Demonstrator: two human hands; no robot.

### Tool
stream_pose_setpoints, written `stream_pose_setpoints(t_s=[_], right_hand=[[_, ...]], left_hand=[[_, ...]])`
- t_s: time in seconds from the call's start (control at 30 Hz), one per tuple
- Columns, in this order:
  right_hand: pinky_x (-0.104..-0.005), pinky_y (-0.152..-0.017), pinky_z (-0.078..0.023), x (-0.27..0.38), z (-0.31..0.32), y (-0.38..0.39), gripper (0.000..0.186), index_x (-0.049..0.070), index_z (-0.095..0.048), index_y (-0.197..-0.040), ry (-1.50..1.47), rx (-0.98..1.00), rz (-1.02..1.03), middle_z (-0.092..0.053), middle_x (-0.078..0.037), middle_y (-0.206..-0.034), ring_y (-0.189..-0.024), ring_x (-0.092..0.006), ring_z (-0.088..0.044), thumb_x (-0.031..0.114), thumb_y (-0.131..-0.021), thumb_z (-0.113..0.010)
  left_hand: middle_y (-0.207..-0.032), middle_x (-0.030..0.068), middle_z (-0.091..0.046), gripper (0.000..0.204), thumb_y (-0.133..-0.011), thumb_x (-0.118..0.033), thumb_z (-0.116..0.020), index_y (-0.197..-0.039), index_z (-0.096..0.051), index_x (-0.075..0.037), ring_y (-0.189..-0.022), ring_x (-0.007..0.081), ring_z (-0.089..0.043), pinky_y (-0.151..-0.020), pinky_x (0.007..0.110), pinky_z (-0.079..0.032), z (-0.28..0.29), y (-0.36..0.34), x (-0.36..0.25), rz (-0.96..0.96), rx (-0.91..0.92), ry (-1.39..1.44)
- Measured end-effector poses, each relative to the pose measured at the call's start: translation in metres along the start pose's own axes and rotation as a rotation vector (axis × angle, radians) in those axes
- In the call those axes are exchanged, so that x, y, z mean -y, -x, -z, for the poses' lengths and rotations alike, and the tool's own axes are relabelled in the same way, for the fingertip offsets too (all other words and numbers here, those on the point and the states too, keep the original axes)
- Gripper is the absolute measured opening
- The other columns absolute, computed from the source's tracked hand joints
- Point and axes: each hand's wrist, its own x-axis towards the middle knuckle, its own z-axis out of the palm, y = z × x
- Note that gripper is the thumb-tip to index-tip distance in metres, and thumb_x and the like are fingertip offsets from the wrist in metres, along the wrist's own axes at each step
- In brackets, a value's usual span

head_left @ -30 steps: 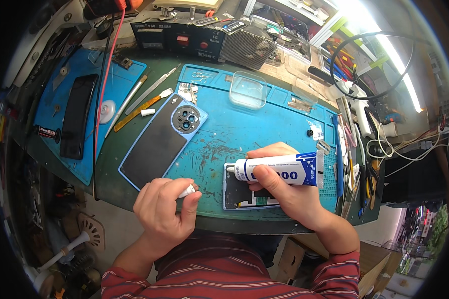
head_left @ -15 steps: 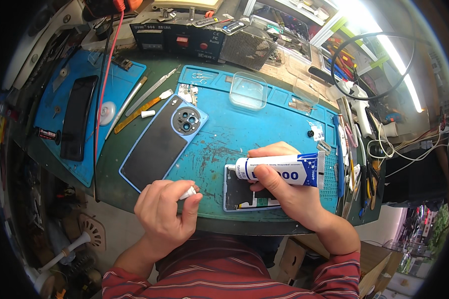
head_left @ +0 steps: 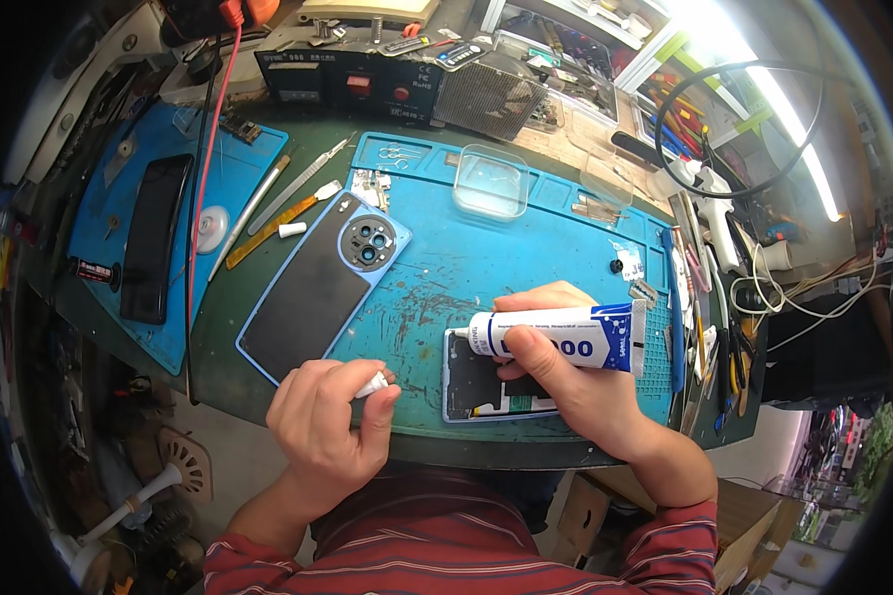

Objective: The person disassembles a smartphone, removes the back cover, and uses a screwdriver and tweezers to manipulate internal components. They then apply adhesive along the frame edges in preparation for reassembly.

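Note:
My right hand (head_left: 585,387) is closed round a white and blue glue tube (head_left: 556,335), whose narrow nozzle points left with no cap on it. Between the thumb and fingers of my left hand (head_left: 329,421) is a small white cap (head_left: 372,385). Under the tube lies an opened phone (head_left: 471,382) with its inner parts showing, partly hidden by my right hand. To the left, a phone back cover (head_left: 313,297) with a blue rim and a round camera ring rests tilted on the blue mat (head_left: 417,278).
A clear plastic box (head_left: 491,183) stands at the mat's far side. Left of the cover lie a scalpel (head_left: 303,178), an orange-handled brush (head_left: 278,226) and a black phone (head_left: 157,238). Tools and pliers (head_left: 734,372) crowd the right edge. A dark blue machine (head_left: 357,87) stands behind.
Both hands keep nearly the same places, still holding the tube and the cap. The view has shifted very slightly.

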Motion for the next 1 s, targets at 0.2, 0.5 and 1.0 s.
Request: stream_pose_setpoints(t_s=[0.2, 0.5, 1.0], right_hand=[[-0.0258, -0.071, -0.057, 0.000, 0.001, 0.000, 0.029, 0.000, -0.072, -0.118, 0.016, -0.038, 0.007, -0.068, -0.007, -0.107, -0.086, -0.0117, -0.069, 0.022, -0.099, -0.076], [-0.0247, -0.072, -0.056, 0.002, 0.003, 0.002, 0.026, 0.000, -0.072, -0.116, 0.001, -0.065, -0.001, -0.070, -0.006, -0.103, -0.086, -0.0102, -0.069, 0.020, -0.099, -0.077], [-0.0320, -0.083, -0.060, 0.019, 0.043, -0.051, 0.040, 0.003, -0.075, -0.112, -0.081, 0.125, -0.282, -0.078, -0.007, -0.102, -0.093, -0.0156, -0.074, 0.035, -0.090, -0.086]], left_hand=[[-0.082, 0.0013, -0.071, 0.018, -0.098, -0.021, -0.073, -0.105, -0.065, -0.007, -0.068, 0.0217, -0.063, -0.058, 0.034, -0.046, 0.000, 0.001, 0.000, 0.002, 0.007, -0.005], [-0.082, 0.0016, -0.071, 0.017, -0.097, -0.020, -0.073, -0.105, -0.065, -0.006, -0.067, 0.0222, -0.062, -0.058, 0.035, -0.045, -0.001, 0.000, 0.000, 0.001, 0.009, -0.014], [-0.084, 0.0022, -0.071, 0.016, -0.097, -0.018, -0.073, -0.103, -0.065, -0.006, -0.069, 0.0228, -0.063, -0.059, 0.035, -0.046, 0.002, 0.000, -0.002, 0.019, 0.029, -0.020]])
